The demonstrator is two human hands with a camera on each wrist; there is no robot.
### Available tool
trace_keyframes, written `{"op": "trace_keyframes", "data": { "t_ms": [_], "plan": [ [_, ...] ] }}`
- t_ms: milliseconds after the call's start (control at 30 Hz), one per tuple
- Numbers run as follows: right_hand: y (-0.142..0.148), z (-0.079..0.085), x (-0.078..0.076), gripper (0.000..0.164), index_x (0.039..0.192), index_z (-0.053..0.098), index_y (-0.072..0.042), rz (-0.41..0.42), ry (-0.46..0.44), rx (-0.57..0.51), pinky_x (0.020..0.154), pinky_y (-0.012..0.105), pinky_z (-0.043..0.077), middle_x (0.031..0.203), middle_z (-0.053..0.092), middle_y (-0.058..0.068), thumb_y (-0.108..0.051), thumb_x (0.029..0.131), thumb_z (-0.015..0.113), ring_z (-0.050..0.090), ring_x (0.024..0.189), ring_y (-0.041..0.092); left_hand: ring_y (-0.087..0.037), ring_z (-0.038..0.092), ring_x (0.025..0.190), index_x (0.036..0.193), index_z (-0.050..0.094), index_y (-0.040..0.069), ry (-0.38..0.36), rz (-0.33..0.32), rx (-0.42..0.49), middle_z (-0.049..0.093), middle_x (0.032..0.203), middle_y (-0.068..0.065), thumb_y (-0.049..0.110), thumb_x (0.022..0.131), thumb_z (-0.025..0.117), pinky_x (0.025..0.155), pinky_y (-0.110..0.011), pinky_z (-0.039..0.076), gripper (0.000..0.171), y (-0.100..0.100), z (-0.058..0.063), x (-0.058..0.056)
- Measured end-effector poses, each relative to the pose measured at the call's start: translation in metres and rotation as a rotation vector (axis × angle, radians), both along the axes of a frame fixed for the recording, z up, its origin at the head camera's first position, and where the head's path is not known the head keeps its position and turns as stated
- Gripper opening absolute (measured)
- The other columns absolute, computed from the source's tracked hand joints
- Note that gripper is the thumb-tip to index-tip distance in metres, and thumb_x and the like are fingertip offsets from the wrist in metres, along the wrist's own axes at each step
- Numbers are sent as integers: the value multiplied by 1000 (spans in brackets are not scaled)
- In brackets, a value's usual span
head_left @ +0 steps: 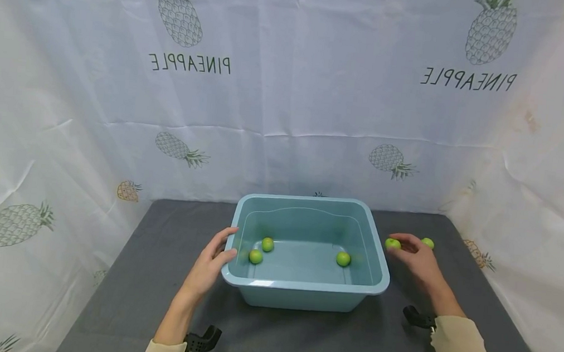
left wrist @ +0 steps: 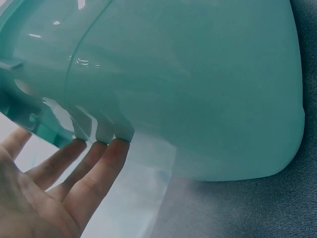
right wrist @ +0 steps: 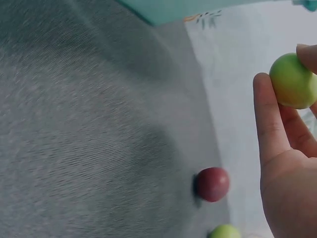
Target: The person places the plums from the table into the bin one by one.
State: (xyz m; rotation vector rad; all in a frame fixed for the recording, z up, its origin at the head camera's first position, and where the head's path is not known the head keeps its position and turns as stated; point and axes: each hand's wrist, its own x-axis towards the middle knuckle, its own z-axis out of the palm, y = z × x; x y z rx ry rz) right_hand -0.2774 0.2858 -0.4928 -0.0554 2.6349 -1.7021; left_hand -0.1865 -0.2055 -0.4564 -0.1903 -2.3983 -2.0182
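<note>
A light blue-green plastic basin (head_left: 301,298) stands on the dark cloth, with three green apples inside: two close together at the left, one apple (head_left: 267,244) behind another apple (head_left: 255,256), and a third apple (head_left: 343,259) at the right. My left hand (head_left: 210,263) rests against the basin's left side, its extended fingers (left wrist: 99,181) touching the outer wall under the rim. Outside the right rim, my right hand (head_left: 418,259) pinches a small green apple (right wrist: 293,82) between thumb and fingers, raised above the cloth in the right wrist view.
Beyond my right hand lies another green apple (head_left: 427,243). A red apple (right wrist: 212,184) sits on the cloth in the right wrist view, hidden from the head view. White pineapple-printed sheets (head_left: 290,87) hang behind and at both sides of the table (head_left: 152,276).
</note>
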Motion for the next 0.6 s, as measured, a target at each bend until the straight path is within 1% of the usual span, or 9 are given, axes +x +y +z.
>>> {"op": "trace_keyframes", "data": {
  "t_ms": [67, 167, 233, 300, 400, 500, 600],
  "plan": [
    [-1, 6, 1, 55, 140, 52, 3, -3, 26, 14, 106, 55, 41, 138, 53, 25, -30, 99, 69, 53, 128, 35, -38, 50, 133, 152, 42, 23, 2, 2, -1, 41, 154, -17, 25, 106, 55, 100, -59, 42, 48, 0, 0, 0],
    [-3, 14, 5, 53, 137, 54, 4, 8, 74, 13, 100, 35, 47, 132, 58, 18, -29, 99, 69, 59, 118, 16, -37, 49, 133, 152, 42, 23, 0, 6, -3, 41, 154, -17, 24, 106, 55, 101, -61, 41, 48, 0, 0, 1],
    [-4, 19, 7, 52, 136, 55, 4, 16, 107, 0, 92, 22, 47, 127, 61, 10, -28, 98, 70, 60, 110, 4, -36, 49, 134, 152, 42, 23, -4, 9, -8, 41, 154, -17, 24, 106, 55, 102, -60, 40, 48, 0, 0, 1],
    [-5, 25, 10, 50, 135, 56, 5, 34, 138, -28, 87, 15, 46, 122, 61, 3, -26, 98, 71, 60, 106, -2, -36, 49, 134, 152, 42, 23, -9, 9, -8, 41, 154, -17, 24, 106, 55, 102, -60, 40, 48, 0, 0, 2],
    [-9, 35, 14, 48, 133, 56, 5, 55, 168, -59, 85, 15, 48, 118, 60, -4, -23, 98, 71, 61, 105, -2, -38, 49, 133, 152, 42, 23, -10, 6, 2, 41, 154, -17, 24, 106, 55, 101, -60, 42, 48, 0, 1, 2],
    [-13, 46, 18, 48, 133, 55, 7, 74, 174, -82, 85, 17, 50, 119, 59, -4, -22, 98, 71, 61, 106, 1, -40, 49, 133, 152, 42, 22, -5, 2, 8, 41, 154, -18, 24, 106, 55, 100, -58, 43, 48, 0, 1, 2],
    [-17, 57, 22, 48, 133, 55, 7, 81, 169, -83, 85, 17, 49, 119, 59, -3, -21, 98, 71, 61, 107, 2, -40, 48, 133, 152, 41, 23, -5, -1, 4, 40, 154, -18, 24, 106, 55, 99, -57, 44, 48, 1, 2, 2]
  ]
}}
